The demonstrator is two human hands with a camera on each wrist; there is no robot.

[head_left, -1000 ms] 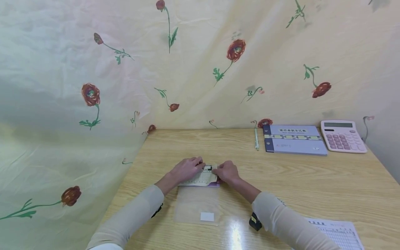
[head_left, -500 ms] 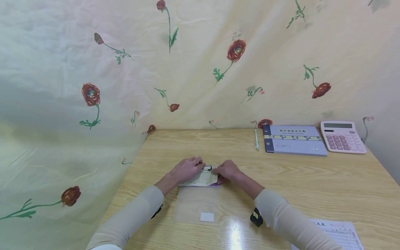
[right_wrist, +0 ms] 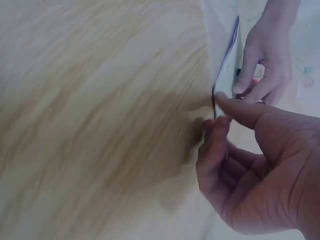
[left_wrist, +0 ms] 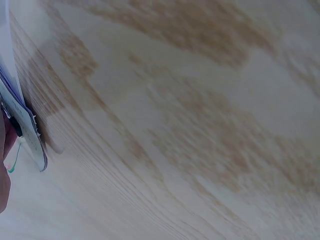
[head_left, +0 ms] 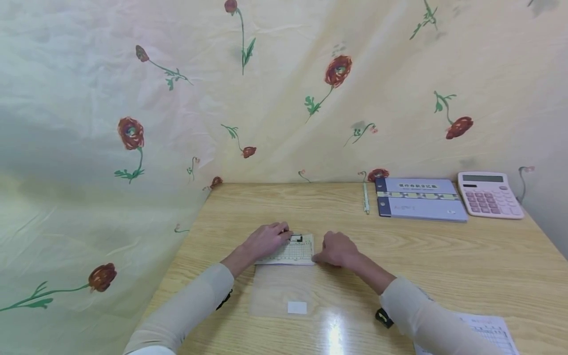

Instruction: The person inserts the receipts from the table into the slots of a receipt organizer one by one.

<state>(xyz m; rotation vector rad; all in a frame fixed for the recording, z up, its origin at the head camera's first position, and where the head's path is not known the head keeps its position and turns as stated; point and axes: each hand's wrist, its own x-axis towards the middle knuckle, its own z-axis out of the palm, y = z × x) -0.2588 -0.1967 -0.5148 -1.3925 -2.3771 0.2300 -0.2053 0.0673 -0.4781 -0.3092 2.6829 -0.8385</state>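
A small pad of printed grid forms point(head_left: 290, 252) lies on the wooden table in the head view, with a small black piece point(head_left: 298, 238) at its top edge. My left hand point(head_left: 268, 240) holds the top left of the pad with bent fingers. In the left wrist view only its fingers point(left_wrist: 4, 187) show, beside the stack of pages point(left_wrist: 30, 137). The pad's right edge is pinched between thumb and index finger of my right hand point(right_wrist: 270, 160). A translucent sheet point(head_left: 275, 291) with a white label point(head_left: 297, 307) extends from beneath the pad toward me.
Toward the back right stand in a row a pale pen point(head_left: 366, 198), a blue ledger book point(head_left: 419, 199) and a pink calculator point(head_left: 490, 195). A printed grid sheet point(head_left: 488, 328) lies at the front right, partly under my right sleeve. A flowered cloth point(head_left: 275, 98) hangs behind the table.
My right hand has moved a little to the right, along the pad's edge. The curled top page now lies flatter and hides the purple sheet below. The left hand has stayed in place.
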